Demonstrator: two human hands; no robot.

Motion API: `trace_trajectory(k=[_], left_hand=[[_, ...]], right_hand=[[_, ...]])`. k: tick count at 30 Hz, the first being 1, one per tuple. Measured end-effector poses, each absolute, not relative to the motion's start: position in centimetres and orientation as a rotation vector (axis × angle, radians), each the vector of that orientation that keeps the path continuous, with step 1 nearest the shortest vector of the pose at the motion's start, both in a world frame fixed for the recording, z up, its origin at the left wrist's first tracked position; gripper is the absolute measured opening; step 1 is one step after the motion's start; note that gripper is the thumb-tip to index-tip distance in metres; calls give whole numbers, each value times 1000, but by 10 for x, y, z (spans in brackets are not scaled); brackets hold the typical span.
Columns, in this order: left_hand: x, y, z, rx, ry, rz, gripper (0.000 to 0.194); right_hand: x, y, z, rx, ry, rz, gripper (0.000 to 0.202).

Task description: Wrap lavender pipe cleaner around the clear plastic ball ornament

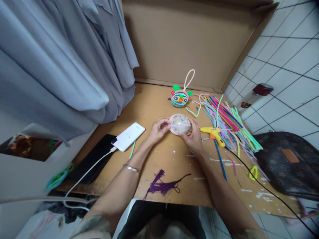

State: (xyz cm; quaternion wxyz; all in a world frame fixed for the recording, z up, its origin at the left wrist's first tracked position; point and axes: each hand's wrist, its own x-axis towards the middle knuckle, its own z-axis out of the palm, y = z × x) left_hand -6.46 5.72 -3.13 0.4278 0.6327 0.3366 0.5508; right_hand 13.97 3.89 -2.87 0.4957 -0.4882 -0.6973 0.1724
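Over the middle of the table, a clear round ball (179, 120) with small coloured bits is between my hands. A pale lilac pipe cleaner (179, 125) runs across its front. My left hand (159, 128) is closed at the left edge, thumb and fingers pinching the pipe cleaner's left end against the ball. The fingers of my right hand (192, 135) are wrapped round the ball's right side, with the thumb underneath. Just right of that hand lies a yellow glue gun (214, 133). Behind the ball stands a decorated ball (179, 98) with green ears, a face and a white loop.
A heap of coloured pipe cleaners (226, 119) spreads at right, beside a brown bag (286, 162). The glue gun's black cord (261, 191) crosses the right corner. Purple tassels (164, 186) lie in front. At left are a white power bank (129, 136) and grey cloth (99, 66).
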Motion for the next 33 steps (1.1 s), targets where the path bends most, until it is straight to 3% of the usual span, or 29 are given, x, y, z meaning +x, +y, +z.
trace_trajectory(k=[8,33], left_hand=[[-66,55,-30,1873,944,1467,21],[-65,52,-23,2104,1040,1328,26]], right_hand=[[139,38,-29,-1188,-1690,382,70],[136,34,-25,-1147,-1787,216,68]])
